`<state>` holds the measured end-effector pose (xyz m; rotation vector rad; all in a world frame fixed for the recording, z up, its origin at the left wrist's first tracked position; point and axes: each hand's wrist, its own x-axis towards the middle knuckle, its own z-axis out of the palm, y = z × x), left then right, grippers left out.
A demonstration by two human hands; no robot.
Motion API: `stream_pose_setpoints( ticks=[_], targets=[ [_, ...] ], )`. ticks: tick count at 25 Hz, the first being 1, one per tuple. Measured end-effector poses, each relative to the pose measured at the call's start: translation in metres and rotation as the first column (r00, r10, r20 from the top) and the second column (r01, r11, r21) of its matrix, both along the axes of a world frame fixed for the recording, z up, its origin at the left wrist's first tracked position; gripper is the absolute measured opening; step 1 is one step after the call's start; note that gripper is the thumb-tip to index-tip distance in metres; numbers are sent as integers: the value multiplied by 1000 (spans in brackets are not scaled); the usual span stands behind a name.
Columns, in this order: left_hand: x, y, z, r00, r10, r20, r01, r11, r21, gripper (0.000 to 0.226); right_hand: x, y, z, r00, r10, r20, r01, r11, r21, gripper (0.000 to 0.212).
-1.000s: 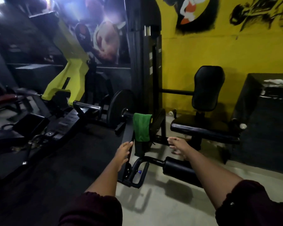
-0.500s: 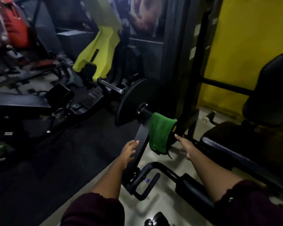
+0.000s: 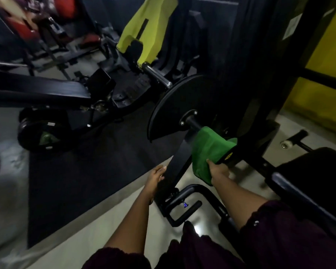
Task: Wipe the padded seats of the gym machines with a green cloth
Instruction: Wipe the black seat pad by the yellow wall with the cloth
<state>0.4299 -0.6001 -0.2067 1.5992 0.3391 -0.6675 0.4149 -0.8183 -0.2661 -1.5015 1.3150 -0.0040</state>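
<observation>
While the soft green cloth [image 3: 206,152] hangs draped over a black roller [image 3: 232,159], the right hand [image 3: 218,171] grips its lower edge and the left hand [image 3: 155,178], fingers loosely straight, touches the flat black metal lever [image 3: 177,167] beside it.

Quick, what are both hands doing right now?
Left hand: open, fingers against the black lever bar.
Right hand: holding the green cloth.

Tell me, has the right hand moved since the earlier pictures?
Yes. Judged against the machine's black disc, the right hand moved forward and now grips the green cloth, which it was beside earlier.
</observation>
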Motion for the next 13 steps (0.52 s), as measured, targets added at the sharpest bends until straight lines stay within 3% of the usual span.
stream_pose_setpoints(
  ticks=[5,9,13],
  targets=[
    [-27,-3,-13,997,-71,-44,72,997,28,46,-48,-9,17,974,-54,219,38,996,79,47],
    [-67,-8,-24,976,-217,-28,217,976,1,42,-130,-19,51,933,-95,346,49,989,142,29],
    [-125,-15,-40,920,-391,-25,389,918,-75,34,-239,-7,72,922,-95,375,62,993,99,33]
  ],
)
